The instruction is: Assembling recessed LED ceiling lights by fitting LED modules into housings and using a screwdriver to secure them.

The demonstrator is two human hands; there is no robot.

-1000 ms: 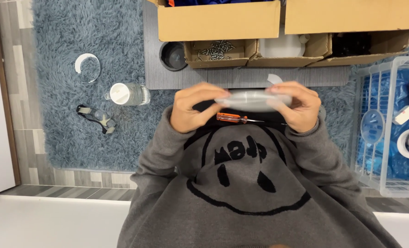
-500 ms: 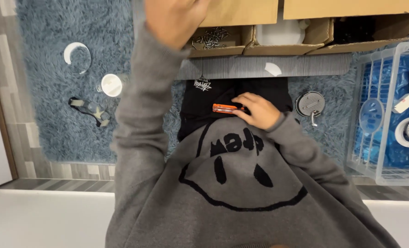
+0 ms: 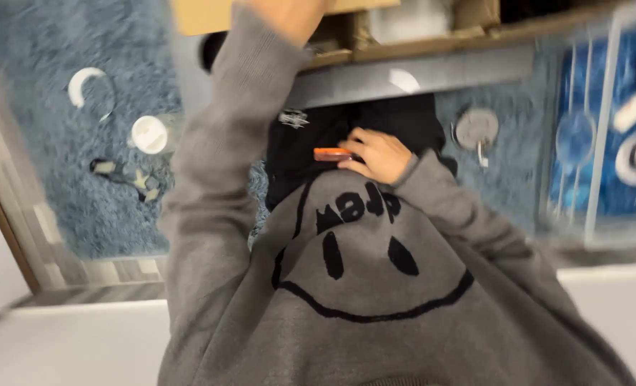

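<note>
screwdriver (image 3: 332, 154): orange handle, lying flat on the dark lap; I only see the handle, the tip is hidden.
right hand (image 3: 376, 154): resting on the lap, touching the handle's right end. fingers (image 3: 357, 137) curled and bunched over that end; I can't tell from here whether they actually pinch it or just lie on it.
left hand (image 3: 289, 16): raised, reaching up to the top of the frame at the cardboard box (image 3: 204, 14). Only the wrist end shows, fingers cut off by the frame edge, so I can't tell whether they're spread or closed.
sweatshirt (image 3: 361, 286): grey, black smiley print, fills the lower middle of my view.
round grey part (image 3: 477, 129): on the rug just right of the lap, near the right hand, not touching it.
rug (image 3: 39, 179): blue, shaggy, under everything.
white cap (image 3: 149, 134): on the rug left of the raised sleeve.
white ring piece (image 3: 83, 82): open ring, further up and left of the cap.
dark small part (image 3: 125, 175): on the rug below the cap, too blurred for me to identify.
plastic bin (image 3: 604, 121): clear, far right, holds blue and white round parts; blurred.
</note>
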